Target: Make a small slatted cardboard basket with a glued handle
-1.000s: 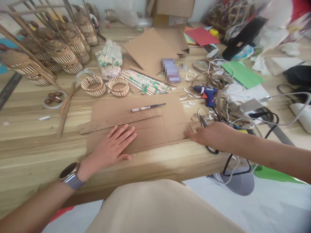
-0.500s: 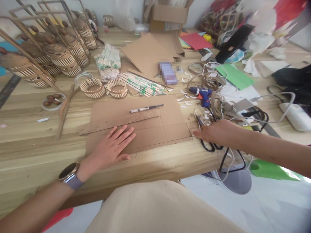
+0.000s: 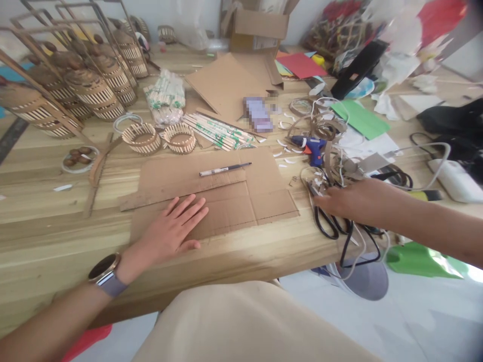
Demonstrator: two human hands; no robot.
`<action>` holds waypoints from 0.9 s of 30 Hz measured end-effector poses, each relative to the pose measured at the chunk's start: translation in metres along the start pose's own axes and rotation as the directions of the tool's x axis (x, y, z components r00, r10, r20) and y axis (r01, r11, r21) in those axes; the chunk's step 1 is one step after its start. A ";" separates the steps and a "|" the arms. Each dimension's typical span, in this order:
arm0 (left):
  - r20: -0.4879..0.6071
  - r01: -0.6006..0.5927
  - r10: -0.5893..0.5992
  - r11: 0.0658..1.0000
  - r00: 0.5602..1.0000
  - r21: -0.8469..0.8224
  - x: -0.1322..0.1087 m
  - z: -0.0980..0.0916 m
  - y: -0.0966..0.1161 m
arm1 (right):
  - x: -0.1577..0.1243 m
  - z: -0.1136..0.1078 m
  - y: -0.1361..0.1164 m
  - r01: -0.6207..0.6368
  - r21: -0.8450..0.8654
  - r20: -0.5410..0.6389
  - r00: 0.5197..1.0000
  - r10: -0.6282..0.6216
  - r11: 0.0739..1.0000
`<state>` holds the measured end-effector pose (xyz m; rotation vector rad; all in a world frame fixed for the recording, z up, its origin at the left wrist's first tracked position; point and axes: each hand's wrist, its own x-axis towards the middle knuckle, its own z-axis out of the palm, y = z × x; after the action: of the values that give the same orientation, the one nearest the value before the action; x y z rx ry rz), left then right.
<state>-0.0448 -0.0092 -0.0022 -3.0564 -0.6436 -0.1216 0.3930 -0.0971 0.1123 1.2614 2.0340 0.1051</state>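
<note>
My left hand [image 3: 177,223] lies flat, fingers spread, on a cardboard sheet [image 3: 234,213] with a dark line along its front edge. A narrow cardboard strip [image 3: 151,197] and a capped pen [image 3: 225,169] rest on that sheet, just beyond my fingertips. To the right, my right hand [image 3: 343,198] is closed over a pair of black-handled scissors [image 3: 326,226], its thumb against them near the pivot. The other fingers are mostly hidden behind the hand. Beyond it are a blue glue gun [image 3: 315,146] and coils of brown strip [image 3: 324,125].
Several lantern-like stick baskets [image 3: 94,93] stand at the back left. Two small stick rings [image 3: 141,138] sit near packs of sticks [image 3: 219,131]. A phone [image 3: 258,114], green paper [image 3: 360,119], white cables [image 3: 445,156] and a wooden table edge [image 3: 241,274] are around.
My right hand has moved right, from the cardboard's right corner onto the scissors, which have shifted slightly to the right. The left hand stays flat on the cardboard.
</note>
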 end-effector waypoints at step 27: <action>-0.014 0.106 -0.106 0.994 0.994 -0.017 0.030 -0.008 -0.002 | 0.063 -0.031 -0.026 -0.349 0.529 -0.022 0.906 0.424 0.773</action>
<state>-0.0189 0.0046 0.0082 -3.0335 -0.8077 -0.1518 0.3382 -0.0510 0.0901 2.0634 1.9501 -0.1811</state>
